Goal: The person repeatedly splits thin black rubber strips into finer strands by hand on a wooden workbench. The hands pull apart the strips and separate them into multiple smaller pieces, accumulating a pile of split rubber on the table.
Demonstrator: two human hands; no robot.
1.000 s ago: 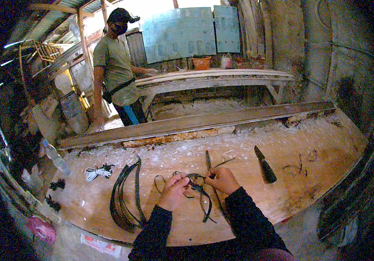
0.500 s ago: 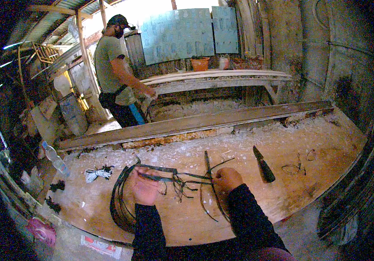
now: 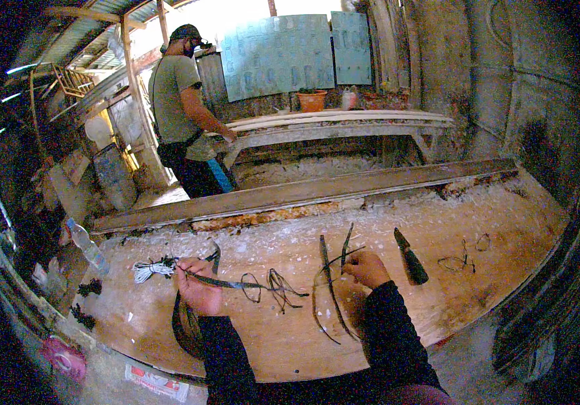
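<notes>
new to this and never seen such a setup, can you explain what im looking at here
There is no machine: these are a person's own bare hands, seen from a wide fisheye camera worn on the head and looking down, so straight edges bend. The left hand holds a flat dark strip. The right hand is at some thin dark strips; I can't tell whether it grips one. Also on the wooden table lie a bundle of white cord and a dark pointed tool. Another person stands beyond it.
</notes>
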